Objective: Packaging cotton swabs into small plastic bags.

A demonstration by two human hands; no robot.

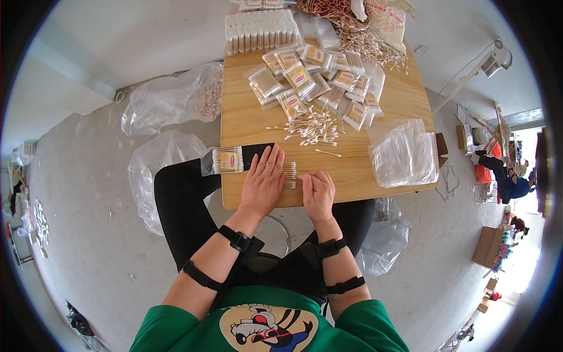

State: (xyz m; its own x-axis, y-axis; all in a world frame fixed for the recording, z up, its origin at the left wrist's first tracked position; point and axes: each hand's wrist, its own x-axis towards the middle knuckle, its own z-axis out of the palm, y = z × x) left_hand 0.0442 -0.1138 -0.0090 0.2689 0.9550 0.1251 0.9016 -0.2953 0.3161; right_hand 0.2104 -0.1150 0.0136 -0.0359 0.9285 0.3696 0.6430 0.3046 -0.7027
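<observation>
My left hand (pixel 265 180) lies flat, palm down, fingers stretched out. It covers part of a black flat piece (pixel 253 151) and the left end of a short row of cotton swabs (pixel 290 175) on the table. Just right of that row, my right hand (pixel 318 192) is curled, its fingertips close to the swab ends; whatever its fingers hold is hidden. A clear bag of cotton swabs (pixel 227 160) with a yellow label rests at the table's left edge, beside the black piece. Beyond my hands are a loose pile of cotton swabs (pixel 314 127) and one single swab (pixel 328 153).
Filled swab packs (pixel 299 79) are heaped mid-table, with stacked packs (pixel 261 30) behind at left. Clear empty bags (pixel 404 154) lie at the right edge. More loose swabs (pixel 375 50) spread at the far right. Plastic sacks (pixel 170 100) sit on the floor. Other people are far right.
</observation>
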